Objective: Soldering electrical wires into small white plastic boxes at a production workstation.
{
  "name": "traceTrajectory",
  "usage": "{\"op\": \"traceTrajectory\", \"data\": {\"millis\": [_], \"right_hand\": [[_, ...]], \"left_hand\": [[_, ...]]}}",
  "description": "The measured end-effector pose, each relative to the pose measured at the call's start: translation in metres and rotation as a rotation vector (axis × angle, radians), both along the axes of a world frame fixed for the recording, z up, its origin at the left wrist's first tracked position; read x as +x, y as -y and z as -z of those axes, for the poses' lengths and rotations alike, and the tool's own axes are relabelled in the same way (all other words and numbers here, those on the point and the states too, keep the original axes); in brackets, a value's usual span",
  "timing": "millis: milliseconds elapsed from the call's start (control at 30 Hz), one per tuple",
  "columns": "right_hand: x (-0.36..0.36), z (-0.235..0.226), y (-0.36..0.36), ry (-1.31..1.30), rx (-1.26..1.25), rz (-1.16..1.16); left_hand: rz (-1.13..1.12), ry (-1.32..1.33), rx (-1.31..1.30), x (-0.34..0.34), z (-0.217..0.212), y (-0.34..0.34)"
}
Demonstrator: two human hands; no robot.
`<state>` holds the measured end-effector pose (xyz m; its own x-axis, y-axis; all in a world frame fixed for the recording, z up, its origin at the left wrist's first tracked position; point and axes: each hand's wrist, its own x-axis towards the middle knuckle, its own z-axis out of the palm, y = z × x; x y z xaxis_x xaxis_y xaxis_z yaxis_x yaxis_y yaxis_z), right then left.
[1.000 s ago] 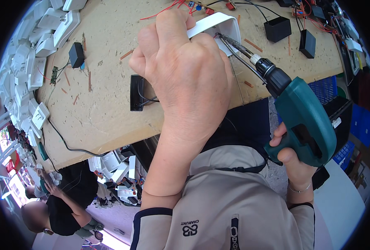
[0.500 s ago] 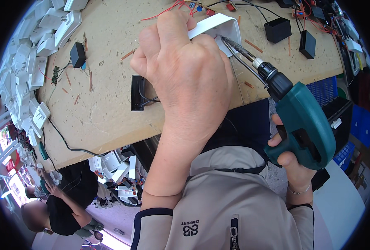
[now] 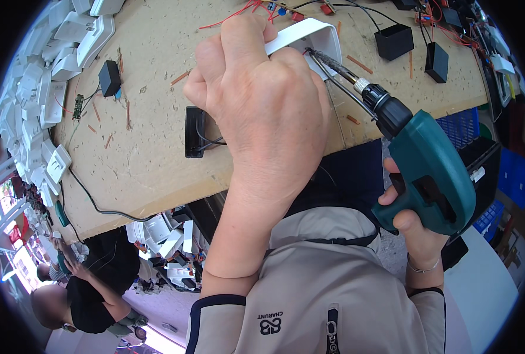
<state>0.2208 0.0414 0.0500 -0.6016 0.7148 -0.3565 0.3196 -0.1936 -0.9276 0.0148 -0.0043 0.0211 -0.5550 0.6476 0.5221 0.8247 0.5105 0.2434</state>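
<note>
My left hand (image 3: 274, 100) is closed on a white plastic casing (image 3: 318, 34) at the far middle of the workbench; the back of the hand hides much of it. Gripped by its handle in my right hand (image 3: 419, 236) is a green pistol-shaped soldering gun (image 3: 442, 171), tilted up and to the left. Its slim metal tip and the thin tube beside it reach into the casing's open side. What the tip touches inside cannot be made out. Just left of my left wrist lies an open black box (image 3: 194, 133) with dark wires.
White casings (image 3: 50, 71) are heaped along the bench's left edge. A black block (image 3: 109, 78) wired to a small green circuit board (image 3: 78, 106) lies nearby. More black boxes (image 3: 393, 42) and red wires sit at the far right. A seated person (image 3: 91, 295) works at lower left.
The soldering gun and my right hand have shifted slightly left and up, the tip sitting a little deeper in the casing. My left hand is nearly still.
</note>
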Motion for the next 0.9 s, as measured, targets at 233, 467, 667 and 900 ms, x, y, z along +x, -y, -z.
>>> {"op": "traceTrajectory", "data": {"millis": [233, 467, 667, 900], "right_hand": [[-0.004, -0.001, 0.001, -0.024, -0.027, 0.039], [-0.002, -0.001, 0.003, -0.056, -0.007, 0.052], [0.002, -0.003, 0.004, -0.044, 0.011, 0.040], [0.009, -0.001, 0.006, -0.069, 0.046, 0.046]], "left_hand": [[0.002, 0.001, 0.008, 0.000, 0.001, 0.000], [-0.004, 0.005, -0.001, 0.000, 0.000, 0.000], [-0.004, 0.006, 0.008, 0.001, -0.001, 0.000], [0.020, -0.088, -0.050, 0.004, -0.006, 0.001]]}}
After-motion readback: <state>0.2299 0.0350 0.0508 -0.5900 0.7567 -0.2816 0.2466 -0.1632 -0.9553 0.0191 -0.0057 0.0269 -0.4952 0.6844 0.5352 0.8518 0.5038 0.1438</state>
